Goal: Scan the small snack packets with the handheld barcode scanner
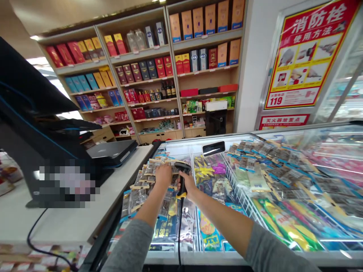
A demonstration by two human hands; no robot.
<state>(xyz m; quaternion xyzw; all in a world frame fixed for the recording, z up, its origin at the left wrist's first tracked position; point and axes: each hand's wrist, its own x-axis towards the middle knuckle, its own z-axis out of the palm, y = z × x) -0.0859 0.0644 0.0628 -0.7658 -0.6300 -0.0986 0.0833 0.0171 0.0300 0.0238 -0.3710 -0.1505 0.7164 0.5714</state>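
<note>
My right hand (187, 184) is wrapped round the handle of a black and yellow barcode scanner (182, 166), whose head tilts over small clear packets. A black cable (179, 226) hangs from its grip toward me. Just to the left, my left hand (163, 174) is closed at the edge of a small packet (151, 169) with dark contents; its fingertips are largely hidden. Several similar packets (138, 197) lie spread beneath and beside it on the glass top of a freezer (177, 145).
A phone (213, 148) lies on the freezer glass. More packets (286, 166) are spread to the right, above baskets of frozen goods. At left, a counter (56, 223) carries a dark checkout terminal (25, 151). Shelves (147, 51) of boxes line the back wall, beside a red fire-hydrant poster (307, 56).
</note>
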